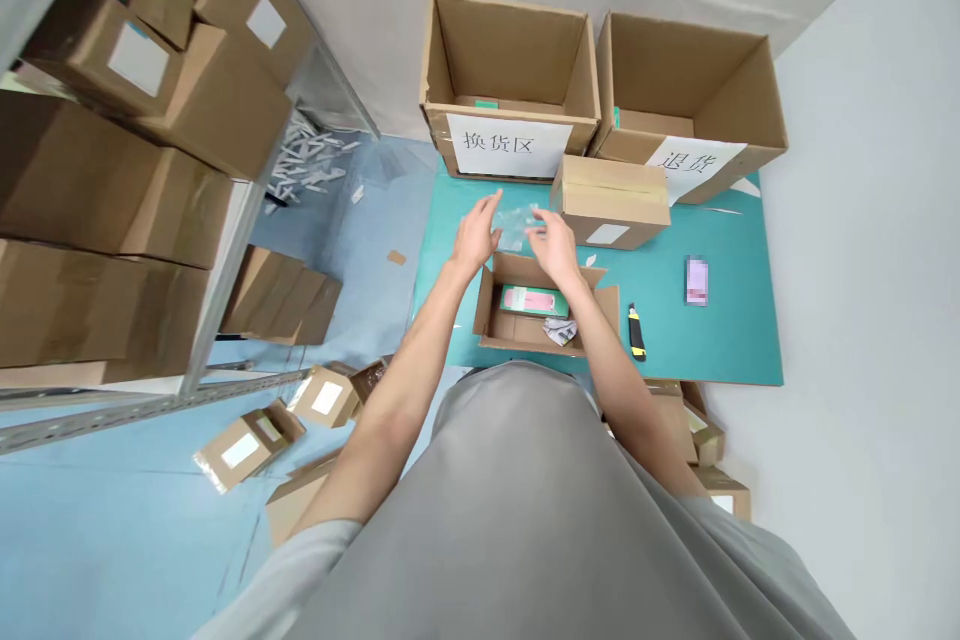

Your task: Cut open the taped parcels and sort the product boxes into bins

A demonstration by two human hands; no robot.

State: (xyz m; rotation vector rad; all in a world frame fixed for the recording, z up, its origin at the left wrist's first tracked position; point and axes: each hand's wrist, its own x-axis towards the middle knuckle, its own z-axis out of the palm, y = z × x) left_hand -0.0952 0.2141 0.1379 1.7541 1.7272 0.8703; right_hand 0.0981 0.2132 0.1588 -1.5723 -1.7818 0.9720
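Over the far side of a small opened carton, a crumpled piece of clear plastic spans my two hands. My left hand has its left end, with thumb and fingers curved about it. My right hand pinches the right end. Inside the carton lies a green box with a pink front. Beside it is a crumpled grey-white wad. The carton's flaps stand folded outward, and my right forearm covers part of its right side.
Two large open cartons with paper signs stand at the table's back. A taped carton sits before them. To the right lie a yellow-black utility knife and a blurred phone-like object. Shelves with boxes rise at left.
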